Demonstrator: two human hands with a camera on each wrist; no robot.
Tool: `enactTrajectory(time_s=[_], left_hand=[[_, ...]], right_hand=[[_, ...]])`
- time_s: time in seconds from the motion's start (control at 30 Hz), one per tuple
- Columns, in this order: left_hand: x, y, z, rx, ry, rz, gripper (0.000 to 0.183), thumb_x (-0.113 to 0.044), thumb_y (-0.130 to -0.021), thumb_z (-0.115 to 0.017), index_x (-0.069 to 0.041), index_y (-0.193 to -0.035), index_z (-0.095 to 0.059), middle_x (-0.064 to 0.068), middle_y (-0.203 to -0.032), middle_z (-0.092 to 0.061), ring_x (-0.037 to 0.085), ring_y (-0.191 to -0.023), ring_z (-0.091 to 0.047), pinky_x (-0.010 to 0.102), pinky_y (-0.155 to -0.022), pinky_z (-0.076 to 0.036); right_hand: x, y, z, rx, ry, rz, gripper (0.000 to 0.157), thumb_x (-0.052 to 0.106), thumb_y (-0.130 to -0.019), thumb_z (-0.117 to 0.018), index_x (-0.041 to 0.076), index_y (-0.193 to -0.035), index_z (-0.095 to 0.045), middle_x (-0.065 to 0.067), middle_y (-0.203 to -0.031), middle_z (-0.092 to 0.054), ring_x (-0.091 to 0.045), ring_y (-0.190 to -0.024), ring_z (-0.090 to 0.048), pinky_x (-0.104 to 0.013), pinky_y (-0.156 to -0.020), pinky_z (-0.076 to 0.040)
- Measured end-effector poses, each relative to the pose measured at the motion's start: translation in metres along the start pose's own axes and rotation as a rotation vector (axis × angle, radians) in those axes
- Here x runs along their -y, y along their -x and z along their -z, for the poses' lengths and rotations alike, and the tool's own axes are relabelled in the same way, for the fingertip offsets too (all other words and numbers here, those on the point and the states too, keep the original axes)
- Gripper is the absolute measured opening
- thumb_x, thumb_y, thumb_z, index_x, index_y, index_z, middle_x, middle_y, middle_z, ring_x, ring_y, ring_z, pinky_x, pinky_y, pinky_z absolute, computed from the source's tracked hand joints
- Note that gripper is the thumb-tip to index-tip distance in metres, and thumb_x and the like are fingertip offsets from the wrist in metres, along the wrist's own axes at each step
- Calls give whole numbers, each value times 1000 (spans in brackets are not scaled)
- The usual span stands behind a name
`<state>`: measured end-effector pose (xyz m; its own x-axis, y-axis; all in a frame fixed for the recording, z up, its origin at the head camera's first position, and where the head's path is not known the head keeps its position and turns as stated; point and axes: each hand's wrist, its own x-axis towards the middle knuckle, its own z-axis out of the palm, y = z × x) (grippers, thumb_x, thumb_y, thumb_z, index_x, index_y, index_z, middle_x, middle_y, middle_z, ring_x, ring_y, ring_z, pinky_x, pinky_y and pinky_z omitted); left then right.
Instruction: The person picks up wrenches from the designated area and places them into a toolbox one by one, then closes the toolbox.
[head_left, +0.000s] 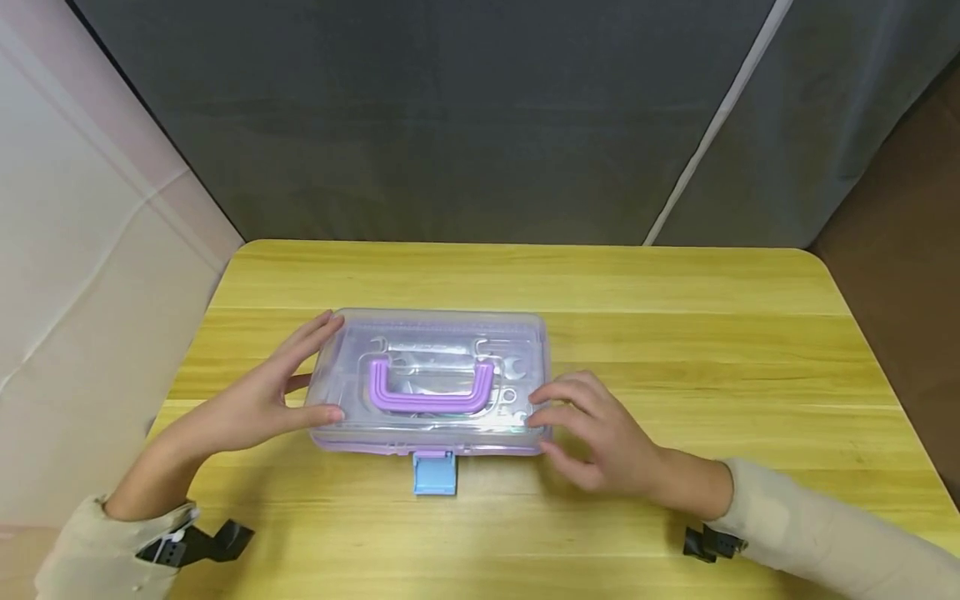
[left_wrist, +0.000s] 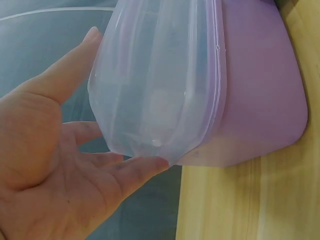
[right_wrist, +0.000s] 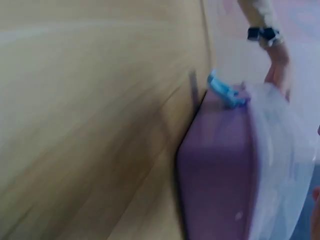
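A purple toolbox [left_wrist: 260, 85] with a clear lid [head_left: 442, 329] sits on the table, its purple handle [head_left: 431, 404] folded flat. Through the lid I see several wrenches [head_left: 431, 347]. At the front, the blue latch [head_left: 435, 475] sticks out, unfastened. My left hand [head_left: 255, 404] spans the lid's left end, thumb near the front corner and fingers at the back one; in the left wrist view a fingertip touches the lid's edge. By the right front corner is my right hand [head_left: 600, 433], fingers loosely bent and holding nothing; whether they touch the lid I cannot tell.
The wooden table [head_left: 712, 333] extends to both sides of the toolbox. Behind it hangs a dark grey curtain [head_left: 450, 125], with a pale cloth [head_left: 90, 250] on the left. Each sleeve carries a black wrist camera mount [head_left: 198, 546].
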<state>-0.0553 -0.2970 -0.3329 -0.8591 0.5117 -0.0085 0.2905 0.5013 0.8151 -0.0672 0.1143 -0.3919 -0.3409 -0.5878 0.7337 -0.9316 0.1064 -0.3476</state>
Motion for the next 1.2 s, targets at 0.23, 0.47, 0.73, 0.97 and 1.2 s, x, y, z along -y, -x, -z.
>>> enactTrajectory(time_s=[0.23, 0.47, 0.73, 0.97, 1.2], left_hand=[[-2, 1, 2, 20, -7, 37, 107, -5, -84, -83, -13, -164, -13, 16, -169, -1, 51, -148, -13, 39, -106, -44], [-5, 0, 3, 38, -17, 54, 107, -7, -85, -82, -13, -164, -10, 18, -169, 1, 51, -149, -11, 60, -101, -37], [-7, 0, 3, 57, -4, 71, 107, -8, -87, -80, -14, -164, -7, 18, -169, 4, 50, -150, -7, 62, -103, -34], [-8, 1, 4, 61, 2, 76, 108, -8, -86, -81, -14, -164, -6, 17, -169, 5, 50, -150, -6, 63, -103, -32], [-8, 0, 3, 59, 2, 76, 108, -8, -86, -81, -13, -164, -6, 18, -169, 5, 52, -149, -6, 62, -102, -33]], right_hand=[[21, -12, -11, 52, -142, 211, 20, 3, -99, -50, -3, -106, -68, -14, -106, -68, -21, -98, -66, -28, -92, -56], [38, -2, -30, 343, -307, -98, 28, 0, -95, -62, 4, -123, -65, -6, -121, -68, -16, -116, -63, -27, -104, -49], [47, 8, -54, 620, -479, -622, 48, 0, -95, -64, 0, -141, -51, -10, -131, -60, -12, -112, -57, -17, -88, -53], [47, 6, -71, 538, -747, -929, 60, -1, -92, -67, -7, -147, -41, -12, -129, -57, -15, -112, -59, -20, -84, -56], [45, 4, -87, 426, -989, -1054, 65, -4, -88, -66, -8, -147, -40, -16, -131, -60, -23, -115, -62, -22, -91, -53]])
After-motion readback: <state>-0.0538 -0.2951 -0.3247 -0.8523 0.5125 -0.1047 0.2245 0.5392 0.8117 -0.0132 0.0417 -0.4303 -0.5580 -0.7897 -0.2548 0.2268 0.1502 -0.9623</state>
